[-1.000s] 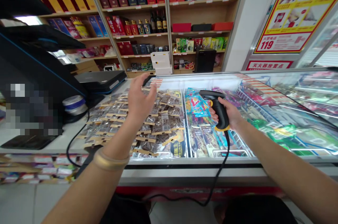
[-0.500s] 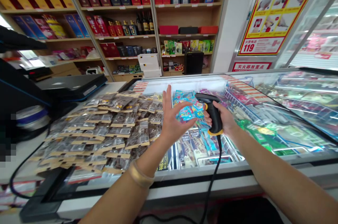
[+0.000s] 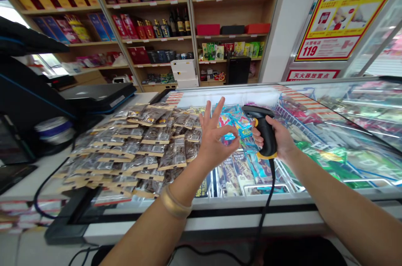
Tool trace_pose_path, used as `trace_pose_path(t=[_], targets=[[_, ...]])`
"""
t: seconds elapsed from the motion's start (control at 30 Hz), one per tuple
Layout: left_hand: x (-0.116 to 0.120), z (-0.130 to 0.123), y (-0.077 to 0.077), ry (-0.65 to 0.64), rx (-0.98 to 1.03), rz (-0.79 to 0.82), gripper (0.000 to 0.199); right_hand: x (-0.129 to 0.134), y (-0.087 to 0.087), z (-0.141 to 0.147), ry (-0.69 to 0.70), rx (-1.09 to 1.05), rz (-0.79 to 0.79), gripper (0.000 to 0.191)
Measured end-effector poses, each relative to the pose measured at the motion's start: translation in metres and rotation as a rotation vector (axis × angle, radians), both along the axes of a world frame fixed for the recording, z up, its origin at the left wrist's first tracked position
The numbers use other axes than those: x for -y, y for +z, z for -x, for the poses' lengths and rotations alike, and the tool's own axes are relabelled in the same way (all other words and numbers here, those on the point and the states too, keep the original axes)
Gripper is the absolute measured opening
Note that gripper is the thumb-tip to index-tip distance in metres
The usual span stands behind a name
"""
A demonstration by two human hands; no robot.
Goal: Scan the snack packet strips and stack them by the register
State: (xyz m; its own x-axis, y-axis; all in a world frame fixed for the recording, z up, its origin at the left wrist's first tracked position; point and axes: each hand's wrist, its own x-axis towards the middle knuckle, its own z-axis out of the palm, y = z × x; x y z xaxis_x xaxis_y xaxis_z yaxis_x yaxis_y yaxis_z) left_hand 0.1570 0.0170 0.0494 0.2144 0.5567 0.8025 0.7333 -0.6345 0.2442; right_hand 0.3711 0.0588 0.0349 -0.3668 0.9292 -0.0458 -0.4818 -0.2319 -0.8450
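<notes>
My right hand (image 3: 282, 138) grips a black barcode scanner (image 3: 267, 134) with yellow trim, its head pointing left and its cord hanging down over the freezer edge. Beside it, my left hand (image 3: 216, 136) is raised in an OK sign: thumb and index tips meet in a ring, the other fingers stretch up, and nothing is held. A gold bangle (image 3: 176, 202) circles the left wrist. Left of that hand lies a heap of clear snack packets with tan edges (image 3: 150, 149), many showing barcodes. Below both hands, blue ice-cream packs (image 3: 240, 117) lie inside the chest freezer.
The glass-topped chest freezer (image 3: 220, 228) spans the front, with wire baskets (image 3: 298, 121) and green packs (image 3: 348, 170) at the right. A black checkout machine (image 3: 100, 94) and a tape roll (image 3: 53, 130) stand left. Shelves (image 3: 153, 40) of boxed goods line the back wall.
The left thumb and index finger have closed from a gap into a touching ring. The view has turned slightly left, while the scanner stays in my right hand.
</notes>
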Motion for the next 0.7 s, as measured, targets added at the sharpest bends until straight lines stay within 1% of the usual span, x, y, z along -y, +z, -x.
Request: trace_pose_path(t=[0.2,0.23,0.3,0.37,0.4,0.47,0.5,0.57,0.6,0.63,0.7], targets=[[0.004,-0.003,0.000,0.008,0.014,0.063,0.004,0.001,0.004,-0.001,0.005,-0.017,0.028,0.029],[0.006,-0.003,0.002,-0.004,0.023,0.069,0.008,0.001,0.004,-0.001,0.004,-0.022,0.031,0.029],[0.008,0.001,0.012,-0.046,0.058,0.057,0.018,0.002,0.004,-0.002,-0.003,-0.036,0.023,0.028],[0.010,0.015,0.029,-0.052,0.115,0.009,0.020,0.002,0.003,-0.003,-0.010,-0.037,0.007,0.028],[0.010,0.027,0.039,-0.022,0.145,-0.016,0.019,0.002,0.003,-0.004,-0.014,-0.035,-0.001,0.028],[0.009,0.059,0.061,0.129,0.178,-0.049,0.020,0.003,0.002,-0.005,-0.024,-0.033,-0.009,0.028],[0.008,0.078,0.072,0.245,0.187,-0.040,0.022,0.003,0.003,-0.004,-0.029,-0.037,-0.007,0.028],[0.006,0.116,0.087,0.524,0.171,0.030,0.028,0.004,0.003,-0.002,-0.037,-0.051,0.007,0.027],[0.004,0.134,0.093,0.662,0.143,0.089,0.032,0.005,0.004,0.001,-0.035,-0.058,0.016,0.027],[0.004,0.150,0.096,0.768,0.094,0.160,0.039,0.006,0.004,0.005,-0.029,-0.063,0.025,0.027],[0.003,0.173,0.098,0.908,-0.016,0.332,0.055,0.008,0.005,0.015,-0.007,-0.071,0.031,0.026]])
